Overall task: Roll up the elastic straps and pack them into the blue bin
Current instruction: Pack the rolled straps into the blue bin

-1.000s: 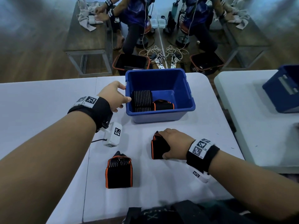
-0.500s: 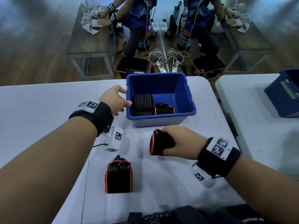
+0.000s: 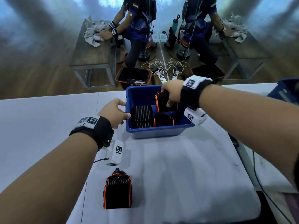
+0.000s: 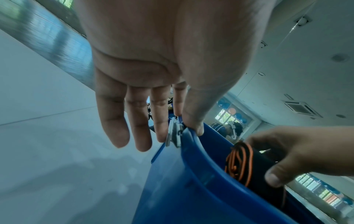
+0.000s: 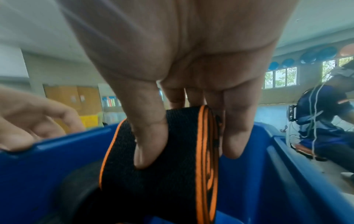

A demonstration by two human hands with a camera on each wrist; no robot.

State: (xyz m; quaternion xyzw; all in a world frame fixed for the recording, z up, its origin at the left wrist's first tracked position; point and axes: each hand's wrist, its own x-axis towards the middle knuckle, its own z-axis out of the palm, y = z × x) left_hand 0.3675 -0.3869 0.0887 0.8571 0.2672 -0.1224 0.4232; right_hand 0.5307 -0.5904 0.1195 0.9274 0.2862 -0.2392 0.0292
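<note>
The blue bin [image 3: 160, 131] stands at the far edge of the white table [image 3: 186, 175]. My right hand [image 3: 166, 99] grips a rolled black strap with orange edging [image 3: 163, 103] and holds it just inside the bin, above the bottom. In the right wrist view the thumb and fingers [image 5: 149, 144] clamp this roll [image 5: 162, 189]. A black ribbed roll [image 3: 142, 116] and an orange-edged roll [image 3: 163, 122] lie in the bin. My left hand [image 3: 125, 110] pinches the bin's left rim [image 4: 191, 151], thumb inside. A folded strap [image 3: 117, 193] lies near me.
A second blue bin [image 3: 286, 92] sits on the neighbouring table at the right. Beyond the table's far edge a mirror wall shows a seated person, a bench and cables on the floor. A narrow gap separates the two tables.
My right hand lifted the rolled strap off the table and carried it forward into the blue bin. The left hand stayed at the bin's left rim.
</note>
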